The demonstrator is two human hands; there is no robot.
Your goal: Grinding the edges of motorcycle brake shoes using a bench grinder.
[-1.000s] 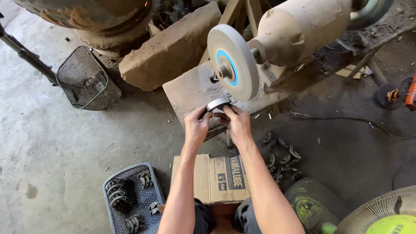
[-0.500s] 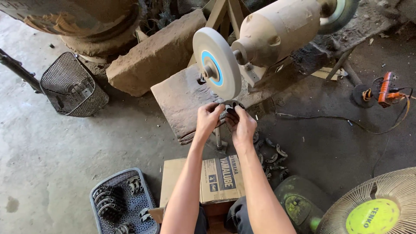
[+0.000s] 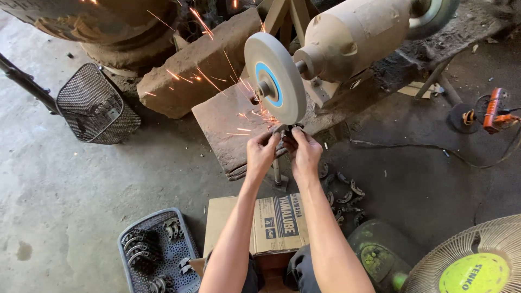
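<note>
Sparks now fly from the grinding wheel [image 3: 274, 76] where none flew a moment ago, so our left hand [image 3: 262, 153] and right hand [image 3: 305, 153], both pinching the small metal part [image 3: 286, 129], have pressed it against the wheel's lower rim.

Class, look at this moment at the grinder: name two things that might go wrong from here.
Both bare hands, left hand and right hand, press a small metal part against the grinding wheel; a slip might bring fingers onto it. Sparks fly off and could burn skin.
</note>
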